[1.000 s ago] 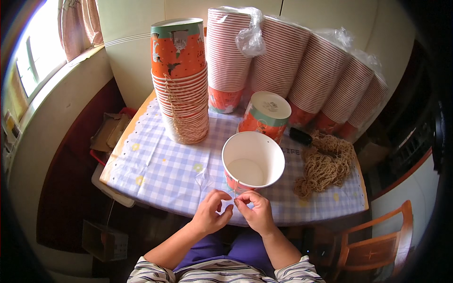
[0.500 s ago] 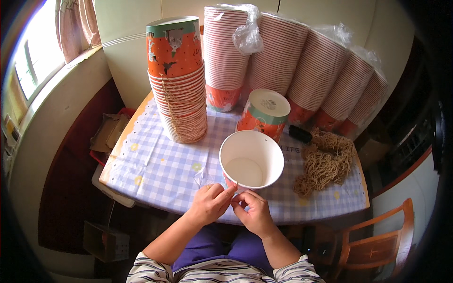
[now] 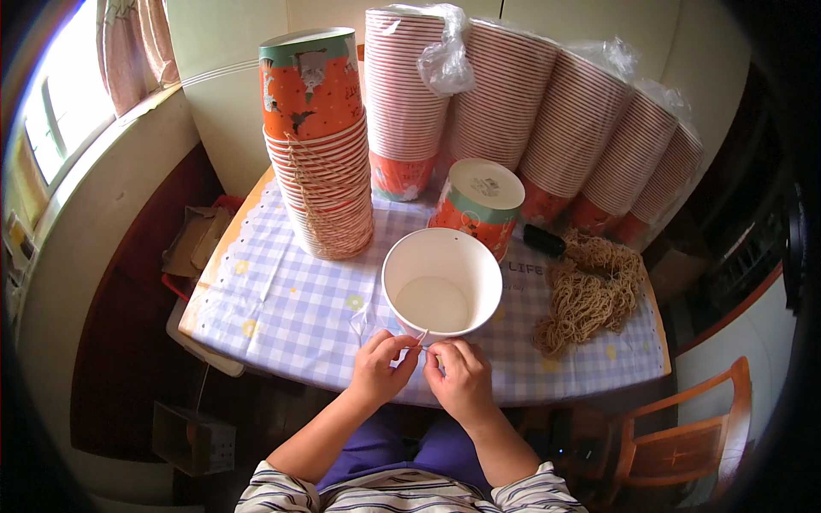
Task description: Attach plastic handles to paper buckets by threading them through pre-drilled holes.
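Note:
A paper bucket (image 3: 400, 278), white inside, stands upright with its mouth up near the table's front edge. At its near rim a short piece of thin beige string (image 3: 424, 335) shows. My left hand (image 3: 379, 369) pinches the string just in front of the bucket. Close beside it, my right hand (image 3: 462, 382) has thumb and forefinger pressed together on the string too. A small dark hole is visible in the bucket's far wall. The hands hide the lower front of the bucket, and how the string runs between the fingers is hard to make out.
Behind the bucket sits an upturned orange-and-green bucket (image 3: 479, 205). A tall nested stack (image 3: 321, 188) with strings hanging down rises at left. Plastic-wrapped stacks (image 3: 496, 94) line the back. A bundle of beige strings (image 3: 594, 295) lies right, and a wooden chair (image 3: 684, 427) stands right of the table.
The bucket has shifted a little to the left and away from me. My hands have drawn slightly apart, with the string still pinched between their fingers.

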Motion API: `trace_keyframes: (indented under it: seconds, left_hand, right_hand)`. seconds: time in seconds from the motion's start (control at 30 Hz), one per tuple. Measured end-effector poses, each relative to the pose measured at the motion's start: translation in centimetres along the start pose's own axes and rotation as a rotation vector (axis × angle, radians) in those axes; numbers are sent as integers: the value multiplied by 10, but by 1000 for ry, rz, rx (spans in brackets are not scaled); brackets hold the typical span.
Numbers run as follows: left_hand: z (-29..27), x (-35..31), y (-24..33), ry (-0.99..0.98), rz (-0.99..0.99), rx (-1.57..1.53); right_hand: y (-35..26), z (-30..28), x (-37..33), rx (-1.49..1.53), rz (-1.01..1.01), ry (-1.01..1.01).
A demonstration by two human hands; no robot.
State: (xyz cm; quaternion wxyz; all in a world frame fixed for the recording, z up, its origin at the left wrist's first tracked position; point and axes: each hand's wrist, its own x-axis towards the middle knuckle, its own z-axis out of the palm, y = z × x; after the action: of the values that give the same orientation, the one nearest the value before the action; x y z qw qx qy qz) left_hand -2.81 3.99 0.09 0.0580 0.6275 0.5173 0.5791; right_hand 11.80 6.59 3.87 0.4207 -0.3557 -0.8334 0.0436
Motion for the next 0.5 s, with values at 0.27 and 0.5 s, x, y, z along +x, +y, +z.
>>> trace_keyframes:
  seconds: [0.27, 0.5]
  left_hand:
    - [-1, -1, 30, 21, -733, -766]
    - [-9, 5, 28, -19, -1080, -1073]
  right_hand:
    - [-1, 16, 0, 153, 86, 120]
    - [-4, 20, -1, 633, 392, 79]
